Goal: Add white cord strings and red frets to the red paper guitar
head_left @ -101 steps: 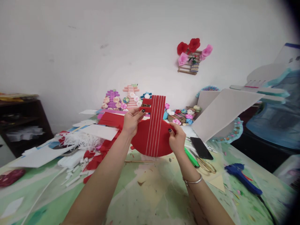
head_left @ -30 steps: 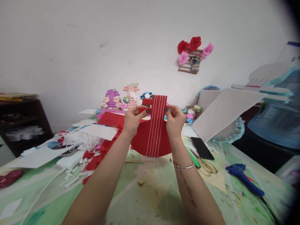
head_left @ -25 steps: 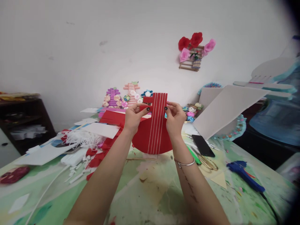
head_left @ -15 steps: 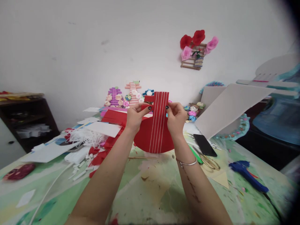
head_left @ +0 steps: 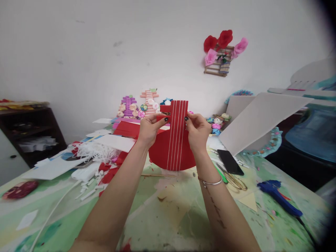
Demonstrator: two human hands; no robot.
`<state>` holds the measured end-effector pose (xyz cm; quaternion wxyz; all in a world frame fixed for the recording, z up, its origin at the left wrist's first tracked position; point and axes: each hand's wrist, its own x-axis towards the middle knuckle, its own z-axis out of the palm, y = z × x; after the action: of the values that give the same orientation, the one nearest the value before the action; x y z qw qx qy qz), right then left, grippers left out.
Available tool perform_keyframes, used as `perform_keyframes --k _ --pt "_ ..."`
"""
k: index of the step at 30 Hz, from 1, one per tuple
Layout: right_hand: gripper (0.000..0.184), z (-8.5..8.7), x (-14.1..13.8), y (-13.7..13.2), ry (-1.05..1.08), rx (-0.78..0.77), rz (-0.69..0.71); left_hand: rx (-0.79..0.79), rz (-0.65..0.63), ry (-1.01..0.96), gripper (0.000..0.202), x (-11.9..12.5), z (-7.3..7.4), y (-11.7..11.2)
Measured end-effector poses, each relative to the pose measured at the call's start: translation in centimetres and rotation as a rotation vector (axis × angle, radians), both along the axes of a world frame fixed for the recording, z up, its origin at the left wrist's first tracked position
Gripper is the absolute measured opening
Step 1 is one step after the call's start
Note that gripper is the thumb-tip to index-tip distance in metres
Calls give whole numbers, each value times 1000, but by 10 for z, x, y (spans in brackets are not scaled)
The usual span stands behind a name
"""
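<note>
A red pipa-shaped craft (head_left: pixel 160 150) stands upright above the table in front of me, with several white strings running down its neck and round body. My left hand (head_left: pixel 150 130) pinches a red side strip at the left of the neck, thumb toward me. Just above that thumb, another short red strip (head_left: pixel 165 109) sticks out to the left. On the other side, my right hand (head_left: pixel 197 132) is closed, thumb and fingertips at the neck's right edge. What lies behind the right fingertips is hidden.
Left of my arms lie white cord (head_left: pixel 96 153), red scraps (head_left: pixel 109 175) and white boards (head_left: pixel 115 142). To the right are a black phone (head_left: pixel 230 162), gold-handled scissors (head_left: pixel 236 181) and a blue glue gun (head_left: pixel 279 197). Finished pipa crafts (head_left: pixel 128 106) lean against the wall.
The view has shifted slightly. Both hands keep nearly the same place on the red pipa craft, and no grip has visibly changed.
</note>
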<state>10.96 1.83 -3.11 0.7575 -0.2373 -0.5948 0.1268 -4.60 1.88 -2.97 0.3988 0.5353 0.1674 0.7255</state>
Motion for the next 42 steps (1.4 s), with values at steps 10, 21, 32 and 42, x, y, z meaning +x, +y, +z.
perform_keyframes --k 10,21,32,42 --pt "9 1 0 -2 7 -6 -7 4 1 2 24 -1 -1 0" --pt "9 0 0 0 -9 -9 -46 4 1 24 26 -1 -1 0" --pt "10 0 2 2 -21 -38 -34 8 10 75 23 -5 3 -4" --pt "11 3 -2 -7 -6 -58 -1 29 152 -116 26 -9 11 -5"
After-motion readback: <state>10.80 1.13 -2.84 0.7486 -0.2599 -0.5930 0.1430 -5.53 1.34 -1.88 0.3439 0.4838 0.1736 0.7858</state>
